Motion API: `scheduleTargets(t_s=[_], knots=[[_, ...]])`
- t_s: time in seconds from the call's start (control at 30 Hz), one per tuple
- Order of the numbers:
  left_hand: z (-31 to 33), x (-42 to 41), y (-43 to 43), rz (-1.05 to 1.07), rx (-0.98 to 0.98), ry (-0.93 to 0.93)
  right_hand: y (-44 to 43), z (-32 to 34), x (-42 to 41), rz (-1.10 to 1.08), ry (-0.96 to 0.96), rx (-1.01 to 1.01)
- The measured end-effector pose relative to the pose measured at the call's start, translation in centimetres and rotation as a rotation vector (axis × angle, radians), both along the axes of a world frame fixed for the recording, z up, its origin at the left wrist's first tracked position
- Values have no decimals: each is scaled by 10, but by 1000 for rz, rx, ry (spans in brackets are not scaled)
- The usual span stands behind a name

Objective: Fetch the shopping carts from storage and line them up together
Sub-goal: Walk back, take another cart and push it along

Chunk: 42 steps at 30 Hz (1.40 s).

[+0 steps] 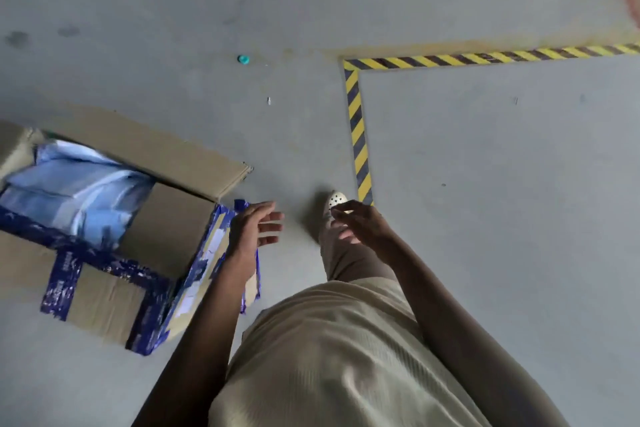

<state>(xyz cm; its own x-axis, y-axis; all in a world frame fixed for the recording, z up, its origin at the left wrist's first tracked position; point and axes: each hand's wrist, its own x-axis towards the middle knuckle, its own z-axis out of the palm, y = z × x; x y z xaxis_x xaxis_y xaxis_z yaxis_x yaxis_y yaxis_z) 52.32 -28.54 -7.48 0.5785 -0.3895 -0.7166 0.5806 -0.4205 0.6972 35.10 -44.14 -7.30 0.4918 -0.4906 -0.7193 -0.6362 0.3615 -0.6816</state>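
Observation:
No shopping cart is in view. I look down at a grey concrete floor (485,156) and my own legs. My left hand (254,229) hangs in front of me with its fingers straight and loose, holding nothing, beside the corner of a cardboard box. My right hand (360,224) is also empty, its fingers loosely curled above my forward foot in a white perforated shoe (335,199).
An open cardboard box (166,218) with blue tape and pale blue plastic-wrapped contents (76,187) lies on the floor at my left. Yellow-and-black hazard tape (358,135) marks a corner ahead on the right. A small teal cap (243,59) lies farther ahead.

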Motion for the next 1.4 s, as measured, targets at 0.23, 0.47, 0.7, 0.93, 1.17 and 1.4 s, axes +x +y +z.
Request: scheduleTargets(t_s=[0.23, 0.47, 0.7, 0.93, 1.17, 1.4], knots=[[53, 149, -183, 67, -41, -80, -210, 60, 180, 158, 80, -296], [59, 298, -327, 192, -132, -71, -341, 65, 351, 281, -27, -278], [35, 520, -483, 136, -143, -49, -483, 41, 543, 321, 26, -230], [107, 735, -630, 58, -211, -167, -619, 99, 731, 110, -105, -243], [83, 908, -774, -74, -196, -204, -758, 70, 926, 27, -167, -121], [96, 1104, -933, 3, -163, -218, -942, 73, 1178, -15, -167, -80]])
